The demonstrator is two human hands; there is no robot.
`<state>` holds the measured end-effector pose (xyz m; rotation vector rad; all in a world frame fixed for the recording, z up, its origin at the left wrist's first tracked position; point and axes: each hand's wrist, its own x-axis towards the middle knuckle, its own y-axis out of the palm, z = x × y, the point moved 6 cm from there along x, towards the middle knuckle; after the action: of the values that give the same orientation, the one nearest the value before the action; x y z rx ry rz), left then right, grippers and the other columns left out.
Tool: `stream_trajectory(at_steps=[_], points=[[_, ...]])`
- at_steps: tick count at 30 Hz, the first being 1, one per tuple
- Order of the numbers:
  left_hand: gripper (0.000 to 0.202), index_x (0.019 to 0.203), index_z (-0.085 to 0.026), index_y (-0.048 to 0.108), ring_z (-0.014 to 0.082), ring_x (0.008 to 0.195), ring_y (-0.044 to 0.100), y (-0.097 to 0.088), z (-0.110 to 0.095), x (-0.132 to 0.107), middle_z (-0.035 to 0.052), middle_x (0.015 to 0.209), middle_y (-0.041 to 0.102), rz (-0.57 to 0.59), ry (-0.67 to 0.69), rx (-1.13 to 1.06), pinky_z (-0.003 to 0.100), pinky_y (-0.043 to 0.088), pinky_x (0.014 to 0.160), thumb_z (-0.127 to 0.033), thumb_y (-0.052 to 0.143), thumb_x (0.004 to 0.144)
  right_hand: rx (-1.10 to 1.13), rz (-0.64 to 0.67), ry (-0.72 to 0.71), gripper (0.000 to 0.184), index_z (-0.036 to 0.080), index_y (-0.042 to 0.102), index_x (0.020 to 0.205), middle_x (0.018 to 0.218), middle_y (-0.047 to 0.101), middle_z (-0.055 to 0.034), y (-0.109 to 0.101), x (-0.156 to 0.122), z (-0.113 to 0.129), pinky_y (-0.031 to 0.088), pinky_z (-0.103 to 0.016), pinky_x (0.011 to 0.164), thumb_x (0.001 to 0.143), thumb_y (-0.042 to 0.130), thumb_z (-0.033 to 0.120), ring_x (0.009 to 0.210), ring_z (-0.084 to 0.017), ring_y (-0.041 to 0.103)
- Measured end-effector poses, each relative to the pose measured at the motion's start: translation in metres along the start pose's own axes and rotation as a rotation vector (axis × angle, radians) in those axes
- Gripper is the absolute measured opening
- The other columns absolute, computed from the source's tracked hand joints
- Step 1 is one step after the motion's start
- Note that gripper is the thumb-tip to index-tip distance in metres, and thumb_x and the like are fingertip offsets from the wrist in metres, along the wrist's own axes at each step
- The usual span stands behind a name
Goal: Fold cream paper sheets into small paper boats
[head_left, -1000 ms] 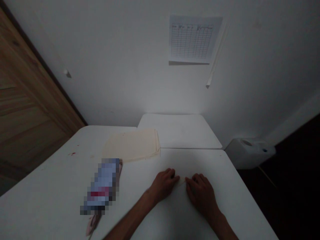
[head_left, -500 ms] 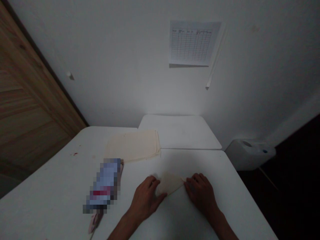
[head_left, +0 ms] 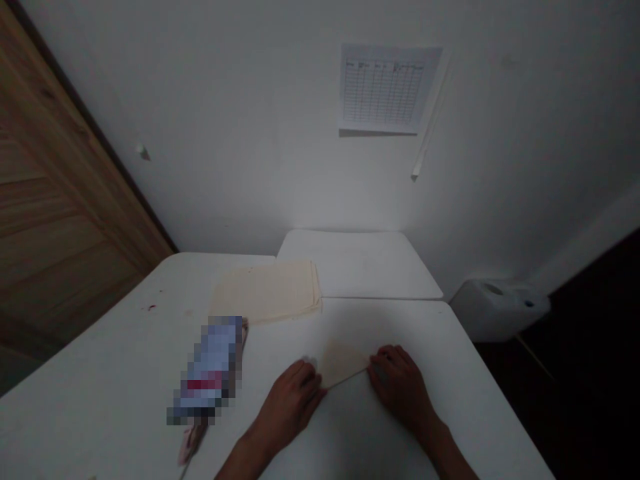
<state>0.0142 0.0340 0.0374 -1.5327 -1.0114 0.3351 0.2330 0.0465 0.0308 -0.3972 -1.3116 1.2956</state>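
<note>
A thin beige sheet (head_left: 343, 362), roughly triangular where it shows, lies on the white table in front of me. My left hand (head_left: 294, 397) is closed at its left corner, thumb and fingers drawn together on the edge. At the opposite corner, the fingers of my right hand (head_left: 400, 381) are bent in a pinch on the tip. Between the two hands the sheet's near edge runs straight, sloping up to the right. Both corners are partly hidden by my fingers. Whether the sheet is paper or something else I cannot tell.
Farther back lies a stack of larger beige sheets (head_left: 265, 290). To the left is a blurred-out blue object (head_left: 213, 367) with a pinkish end. A white board (head_left: 360, 263) adjoins the table by the wall. A printed chart (head_left: 383, 90) hangs above; a white container (head_left: 495, 310) stands right.
My left thumb has drawn in against the fingers, and that hand now grips the sheet's left corner. The sheet's near edge looks straighter. My right hand has barely moved.
</note>
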Motion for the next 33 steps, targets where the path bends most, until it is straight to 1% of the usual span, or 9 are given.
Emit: stream_trajectory(at_steps=[4, 8, 10, 15, 20, 24, 26, 29, 33], points=[[0.017, 0.086, -0.018, 0.061, 0.0193, 0.081, 0.057, 0.002, 0.005, 0.001, 0.0059, 0.085, 0.056, 0.028, 0.001, 0.041, 0.032, 0.051, 0.07, -0.023, 0.048, 0.095, 0.028, 0.022, -0.03, 0.014, 0.021, 0.065, 0.097, 0.095, 0.062, -0.007, 0.002, 0.0, 0.0, 0.046, -0.037, 0.082, 0.087, 0.056, 0.021, 0.089, -0.022, 0.055], [0.013, 0.089, -0.016, 0.06, 0.0213, 0.08, 0.058, 0.014, 0.004, 0.0, 0.0061, 0.085, 0.06, 0.026, 0.117, 0.241, 0.035, 0.052, 0.071, -0.016, 0.048, 0.094, 0.052, 0.033, -0.039, 0.015, 0.022, 0.065, 0.099, 0.097, 0.062, -0.0072, 0.002, 0.001, 0.0, 0.047, -0.039, 0.085, 0.086, 0.058, 0.021, 0.092, -0.022, 0.056], [0.013, 0.09, -0.016, 0.06, 0.0213, 0.079, 0.059, 0.019, 0.005, -0.001, 0.0059, 0.085, 0.061, 0.019, 0.147, 0.29, 0.035, 0.053, 0.071, -0.012, 0.048, 0.093, 0.062, 0.03, -0.044, 0.016, 0.022, 0.064, 0.1, 0.098, 0.062, -0.0072, 0.002, 0.001, 0.001, 0.046, -0.041, 0.087, 0.086, 0.058, 0.022, 0.093, -0.023, 0.056], [0.014, 0.092, -0.017, 0.057, 0.0204, 0.076, 0.061, 0.017, 0.008, 0.003, 0.0064, 0.087, 0.062, -0.088, 0.115, 0.276, 0.033, 0.054, 0.068, -0.013, 0.044, 0.094, 0.103, 0.01, -0.031, 0.013, 0.022, 0.064, 0.099, 0.097, 0.063, -0.0074, 0.002, 0.006, 0.0, 0.048, -0.041, 0.085, 0.087, 0.058, 0.023, 0.092, -0.023, 0.057], [0.019, 0.095, -0.018, 0.057, 0.0186, 0.074, 0.063, 0.008, 0.014, 0.009, 0.0078, 0.09, 0.064, -0.264, 0.053, 0.188, 0.03, 0.055, 0.064, -0.019, 0.037, 0.098, 0.146, -0.039, -0.027, 0.011, 0.022, 0.064, 0.096, 0.091, 0.066, -0.0057, 0.004, 0.011, -0.003, 0.05, -0.037, 0.081, 0.09, 0.054, 0.022, 0.086, -0.021, 0.06], [0.017, 0.108, -0.018, 0.055, 0.0199, 0.088, 0.064, -0.001, 0.017, 0.015, 0.0098, 0.1, 0.063, -0.406, 0.001, -0.035, 0.031, 0.056, 0.074, -0.021, 0.044, 0.096, 0.179, -0.073, 0.012, 0.011, 0.021, 0.064, 0.09, 0.084, 0.067, -0.0044, 0.006, 0.013, -0.007, 0.05, -0.034, 0.076, 0.091, 0.053, 0.021, 0.08, -0.02, 0.061], [0.02, 0.114, -0.019, 0.053, 0.0197, 0.094, 0.063, -0.005, 0.02, 0.019, 0.0099, 0.105, 0.061, -0.449, -0.047, -0.177, 0.031, 0.055, 0.079, -0.021, 0.049, 0.094, 0.179, -0.097, 0.031, 0.012, 0.021, 0.064, 0.09, 0.083, 0.067, -0.0046, 0.005, 0.013, -0.007, 0.049, -0.033, 0.074, 0.091, 0.052, 0.021, 0.078, -0.02, 0.061], [0.024, 0.114, -0.02, 0.052, 0.02, 0.097, 0.061, -0.006, 0.025, 0.025, 0.0088, 0.107, 0.061, -0.508, -0.136, -0.309, 0.033, 0.054, 0.083, -0.023, 0.055, 0.09, 0.165, -0.158, 0.045, 0.015, 0.02, 0.065, 0.09, 0.08, 0.067, -0.0051, 0.003, 0.014, -0.005, 0.049, -0.032, 0.072, 0.093, 0.051, 0.022, 0.076, -0.019, 0.06], [0.024, 0.112, -0.02, 0.053, 0.0223, 0.098, 0.06, -0.002, 0.031, 0.031, 0.0088, 0.106, 0.061, -0.537, -0.21, -0.272, 0.038, 0.053, 0.086, -0.022, 0.055, 0.088, 0.115, -0.212, -0.01, 0.016, 0.019, 0.065, 0.09, 0.08, 0.067, -0.0052, 0.001, 0.014, 0.002, 0.048, -0.031, 0.073, 0.093, 0.05, 0.02, 0.076, -0.018, 0.06]])
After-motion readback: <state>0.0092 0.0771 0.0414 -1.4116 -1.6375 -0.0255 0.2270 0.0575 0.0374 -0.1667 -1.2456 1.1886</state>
